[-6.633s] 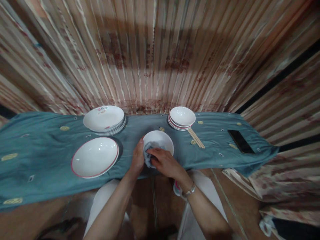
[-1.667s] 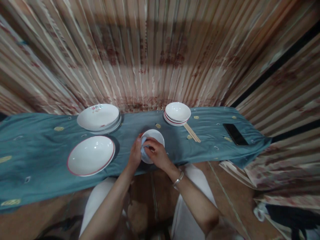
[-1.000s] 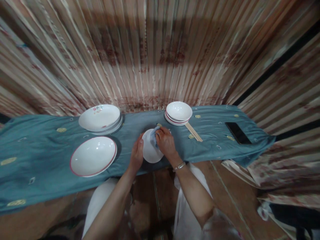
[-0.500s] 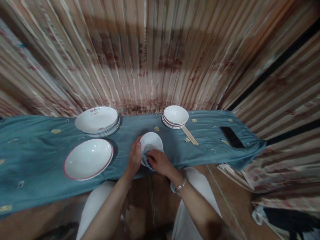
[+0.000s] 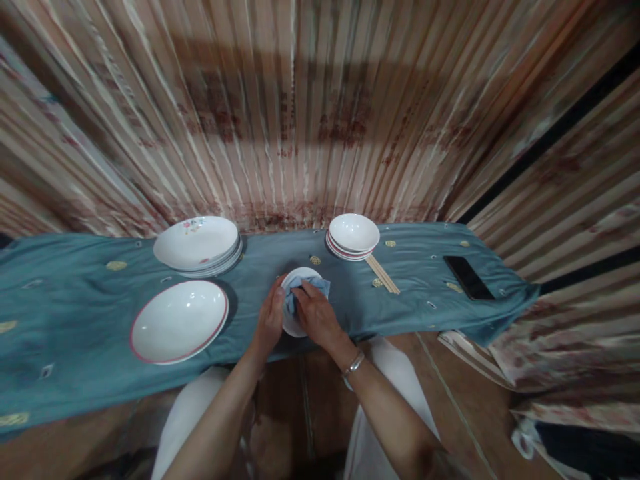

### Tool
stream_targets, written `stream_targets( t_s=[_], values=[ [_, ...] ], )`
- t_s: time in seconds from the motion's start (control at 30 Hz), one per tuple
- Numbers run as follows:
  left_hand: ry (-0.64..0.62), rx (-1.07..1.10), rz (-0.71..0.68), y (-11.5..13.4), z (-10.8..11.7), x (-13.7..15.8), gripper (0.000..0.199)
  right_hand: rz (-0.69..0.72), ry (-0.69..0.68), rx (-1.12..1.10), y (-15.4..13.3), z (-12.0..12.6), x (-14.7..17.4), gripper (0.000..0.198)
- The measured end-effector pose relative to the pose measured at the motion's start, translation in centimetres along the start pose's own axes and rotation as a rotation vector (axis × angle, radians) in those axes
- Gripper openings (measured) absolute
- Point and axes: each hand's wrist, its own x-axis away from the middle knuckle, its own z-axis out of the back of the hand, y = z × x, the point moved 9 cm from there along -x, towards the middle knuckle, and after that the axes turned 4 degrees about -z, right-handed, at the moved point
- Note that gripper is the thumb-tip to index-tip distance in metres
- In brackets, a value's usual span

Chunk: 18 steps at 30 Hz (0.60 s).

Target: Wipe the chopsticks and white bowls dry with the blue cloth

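Note:
A small white bowl [image 5: 295, 327] is at the table's front edge, between my hands. My left hand [image 5: 271, 313] is closed on its left rim, thumb on the near side. A light blue cloth [image 5: 316, 287] is bunched inside the bowl and spills over its far right rim. My right hand [image 5: 314, 312] presses the cloth into the bowl with its fingers closed on it, hiding part of both. Left of my hands stands a large white bowl with a red rim [image 5: 180, 320].
A stack of large floral plates [image 5: 197, 243] stands at the back left. Farther right are stacked small bowls [image 5: 354, 233], several chopsticks [image 5: 383, 275] and a black phone [image 5: 469, 277]. A blue-green cloth [image 5: 100, 360] covers the table; a pleated curtain [image 5: 320, 120] hangs behind.
My right hand has moved the cloth from the near part of the small bowl up to its far right rim. My left hand keeps its hold on the bowl.

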Motion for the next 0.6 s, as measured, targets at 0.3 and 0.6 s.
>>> stream_targets(
  t_s=[0.3, 0.6],
  values=[
    [0.030, -0.008, 0.027, -0.2, 0.1, 0.2, 0.055, -0.044, -0.137, 0.123, 0.3, -0.7, 1.4, 0.024],
    [0.043, 0.031, 0.067, -0.7, 0.0, 0.2, 0.058, -0.084, -0.217, -0.602, 0.4, -1.6, 1.6, 0.031]
  ],
)
